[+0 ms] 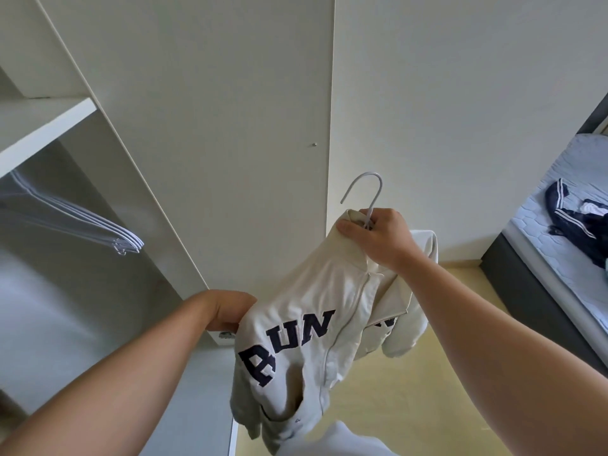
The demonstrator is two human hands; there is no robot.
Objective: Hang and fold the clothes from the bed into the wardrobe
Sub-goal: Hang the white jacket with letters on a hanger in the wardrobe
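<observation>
L hand (227, 311) reaching behind jacket (312, 324), grip hidden; R hand (378, 235) pinching hanger (365, 189) w/ collar (345, 238). Hanger's tilting, so jacket could be slipping off.

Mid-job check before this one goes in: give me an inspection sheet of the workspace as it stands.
Surface: mattress at right, partly in view.
Job's things: cream jacket on white hanger, held up in front of the wardrobe door; navy clothes lie on the mattress; empty hangers hang below the shelf.
Clutter: nothing seen.
Grips: right grip holds the hanger's neck and the jacket collar; left grip at the jacket's shoulder, fingers hidden.
Cables: nothing seen.
Surroundings: shelf compartment open at left; yellow floor.
</observation>
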